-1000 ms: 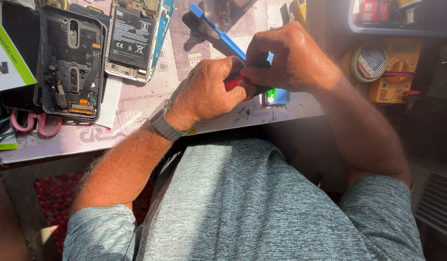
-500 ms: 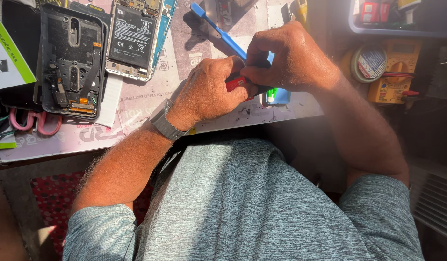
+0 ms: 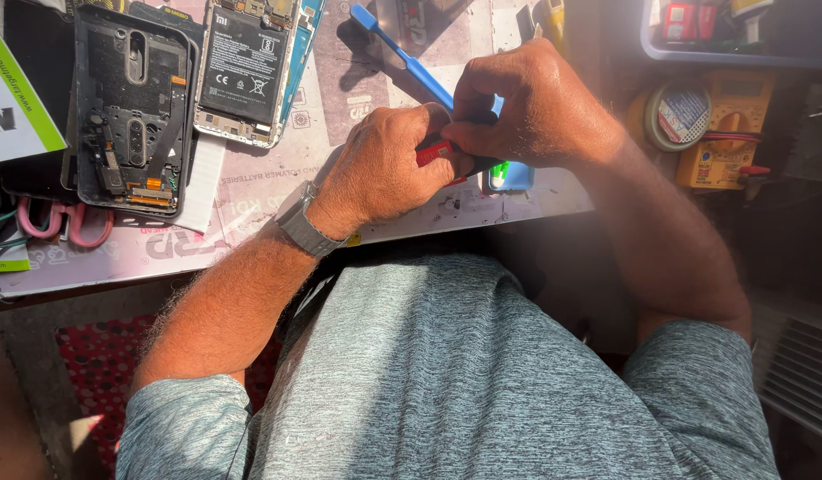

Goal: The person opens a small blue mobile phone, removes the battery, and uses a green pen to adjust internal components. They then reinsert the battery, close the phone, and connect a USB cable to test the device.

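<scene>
Both hands meet at the front edge of the desk [image 3: 251,191]. The left hand [image 3: 384,169] is closed around a small red tool [image 3: 435,149], and the right hand [image 3: 526,107] bends over it from above, its fingers pinched on the same tool; what the tip touches is hidden under the fingers. Just beside them lies a small blue-framed part [image 3: 510,176] with a green spot, and a blue brush [image 3: 402,55] lies behind the knuckles. Further left, the phone [image 3: 249,67] is already opened, with the battery showing, and its dark back cover [image 3: 131,111] lies apart beside it. So the opening seems done; the fine work is in hand, and the closing of the phone is, I think, not yet begun. A yellow meter [image 3: 722,133] stands at the right.
</scene>
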